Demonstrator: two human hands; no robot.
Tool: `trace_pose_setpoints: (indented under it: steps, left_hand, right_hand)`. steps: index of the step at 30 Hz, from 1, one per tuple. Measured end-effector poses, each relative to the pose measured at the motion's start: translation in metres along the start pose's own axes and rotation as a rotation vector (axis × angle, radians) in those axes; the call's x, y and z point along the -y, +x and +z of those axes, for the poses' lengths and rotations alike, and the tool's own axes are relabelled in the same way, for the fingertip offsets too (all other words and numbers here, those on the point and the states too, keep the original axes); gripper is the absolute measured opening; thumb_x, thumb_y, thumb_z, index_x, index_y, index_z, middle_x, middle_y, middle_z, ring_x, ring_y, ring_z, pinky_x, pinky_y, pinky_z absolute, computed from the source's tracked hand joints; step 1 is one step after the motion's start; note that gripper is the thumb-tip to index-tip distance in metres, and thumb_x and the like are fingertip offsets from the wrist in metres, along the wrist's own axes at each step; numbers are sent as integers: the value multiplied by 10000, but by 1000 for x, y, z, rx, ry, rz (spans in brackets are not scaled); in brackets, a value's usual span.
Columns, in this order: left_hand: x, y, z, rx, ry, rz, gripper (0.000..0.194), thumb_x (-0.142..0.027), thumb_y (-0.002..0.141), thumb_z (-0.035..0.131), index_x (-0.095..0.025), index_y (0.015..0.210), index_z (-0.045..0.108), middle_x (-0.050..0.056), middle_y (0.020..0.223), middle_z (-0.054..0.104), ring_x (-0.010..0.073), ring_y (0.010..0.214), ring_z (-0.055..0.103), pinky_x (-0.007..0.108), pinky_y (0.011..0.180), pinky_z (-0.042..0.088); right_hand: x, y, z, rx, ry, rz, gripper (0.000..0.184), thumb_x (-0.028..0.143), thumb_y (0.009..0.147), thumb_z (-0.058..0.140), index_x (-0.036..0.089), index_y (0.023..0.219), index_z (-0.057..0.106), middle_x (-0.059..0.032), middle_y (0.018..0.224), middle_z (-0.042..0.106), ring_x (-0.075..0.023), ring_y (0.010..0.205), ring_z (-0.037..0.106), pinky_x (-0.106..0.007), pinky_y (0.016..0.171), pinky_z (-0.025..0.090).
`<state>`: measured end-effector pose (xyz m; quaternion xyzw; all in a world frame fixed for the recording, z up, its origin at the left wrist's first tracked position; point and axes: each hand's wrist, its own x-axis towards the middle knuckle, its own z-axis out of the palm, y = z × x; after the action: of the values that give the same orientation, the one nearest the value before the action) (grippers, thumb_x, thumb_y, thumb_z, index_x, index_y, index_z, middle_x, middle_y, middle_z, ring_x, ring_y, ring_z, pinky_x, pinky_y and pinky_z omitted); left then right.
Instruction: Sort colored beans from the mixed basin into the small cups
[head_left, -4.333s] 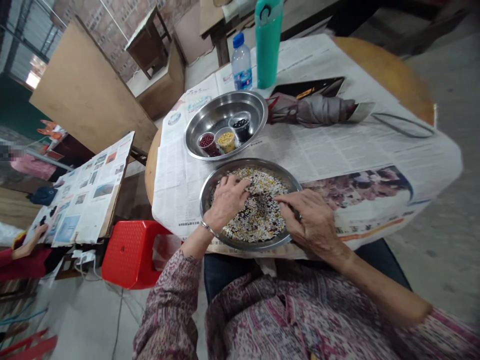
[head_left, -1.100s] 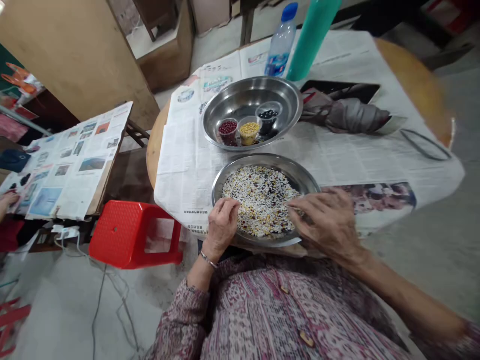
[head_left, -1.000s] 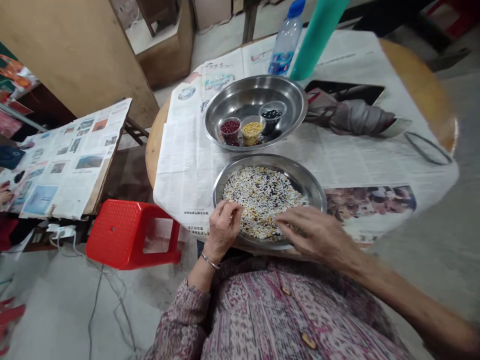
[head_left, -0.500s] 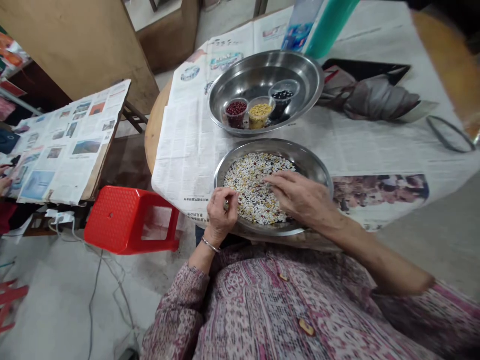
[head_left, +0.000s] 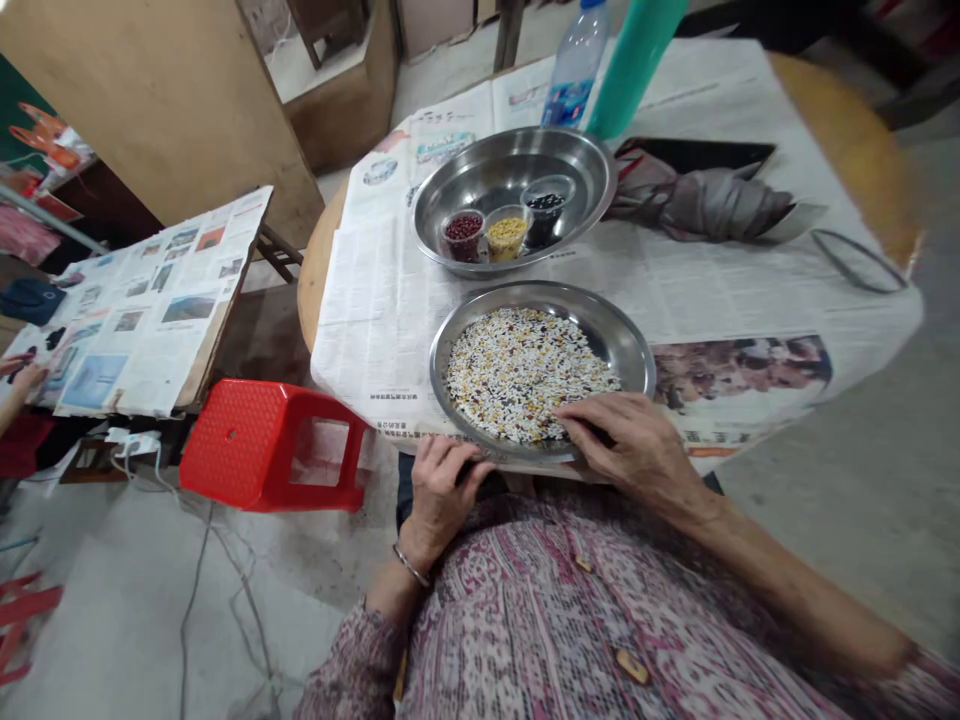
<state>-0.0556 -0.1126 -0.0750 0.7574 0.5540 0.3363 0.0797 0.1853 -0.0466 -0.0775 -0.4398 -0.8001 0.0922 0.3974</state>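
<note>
A shallow steel basin holds a mix of white grains and yellow, dark and reddish beans. Over its near right side, my right hand has thumb and fingertips pinched together at the edge of the grains; whatever is between them is too small to name. My left hand is curled closed by the table's front edge, just outside the basin's near left rim, its contents hidden. Behind, a larger steel basin contains clear cups of red beans, yellow beans and black beans.
Newspaper covers the round table. Toward the back stand a water bottle and a green cylinder, with a knotted grey bag to the right. A red stool is at left, near another table where a person's hand shows.
My right hand has drawn back from the middle of the grains to their near edge. My left hand has dropped from over the rim to the table's front edge. The view has shifted slightly.
</note>
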Motion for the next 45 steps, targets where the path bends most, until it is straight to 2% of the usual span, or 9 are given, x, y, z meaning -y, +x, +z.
trace_pose_setpoints:
  steps: [6, 14, 19, 22, 26, 31, 37, 41, 45]
  left_hand:
    - [-7, 4, 13, 104, 152, -146, 101, -287, 891, 697, -223, 823, 656, 41, 880, 676, 229, 856, 560, 374, 769, 439]
    - [-7, 1, 24, 89, 284, -120, 141, -263, 926, 618, -199, 803, 591, 82, 883, 658, 254, 836, 566, 398, 723, 454]
    - [-3, -2, 2, -95, -54, -200, 201, -252, 1013, 472, -201, 844, 567, 31, 815, 634, 177, 785, 591, 324, 763, 498]
    - [-3, 9, -16, -233, -169, -302, 160, -269, 999, 531, -197, 867, 586, 8, 803, 639, 143, 753, 606, 267, 706, 495]
    - [-5, 47, -20, -249, -190, -161, 119, -264, 964, 608, -192, 870, 615, 9, 819, 663, 132, 761, 611, 264, 732, 507]
    - [-2, 83, -7, 1, -109, 44, 81, -237, 963, 604, -197, 907, 646, 56, 971, 709, 187, 974, 653, 373, 914, 531]
    - [3, 38, -16, -199, -160, -171, 113, -245, 976, 584, -194, 926, 671, 34, 874, 667, 149, 840, 642, 281, 772, 549]
    - [3, 6, -11, -32, -127, -164, 105, -254, 947, 635, -189, 888, 693, 35, 869, 700, 168, 840, 635, 324, 818, 534]
    - [-2, 5, 0, 79, 26, -177, 74, -271, 888, 718, -206, 855, 703, 19, 865, 713, 192, 851, 610, 372, 858, 483]
  right_hand:
    - [-3, -1, 0, -30, 0, 13, 103, 239, 920, 588, 246, 917, 691, -29, 841, 741, -209, 798, 679, -382, 796, 506]
    - [-9, -1, 2, -54, -28, -43, 114, 180, 889, 602, 249, 932, 680, -24, 838, 725, -211, 803, 664, -367, 788, 490]
    - [-11, 2, 2, -66, -31, -74, 142, 159, 887, 594, 246, 960, 679, -30, 854, 723, -220, 814, 665, -376, 791, 500]
    - [-11, 3, 4, -82, -23, -70, 142, 156, 887, 594, 249, 950, 680, -32, 858, 720, -223, 815, 664, -379, 788, 502]
    - [-12, 3, 6, -80, -15, -56, 139, 158, 885, 590, 249, 930, 685, -35, 858, 716, -233, 828, 665, -390, 793, 501]
    - [-12, 3, 6, -103, -49, -92, 123, 158, 891, 588, 236, 925, 677, -36, 854, 723, -219, 820, 669, -375, 779, 504]
    - [-12, 1, 7, -80, -65, -70, 121, 173, 900, 580, 245, 913, 676, -51, 841, 728, -241, 801, 680, -402, 750, 514]
    - [-12, 1, 8, -88, -66, -84, 111, 179, 895, 588, 234, 915, 683, -59, 835, 734, -246, 787, 681, -406, 750, 508]
    - [-11, 1, 7, -73, -60, -54, 115, 210, 909, 574, 241, 898, 684, -59, 837, 743, -253, 807, 690, -412, 776, 511]
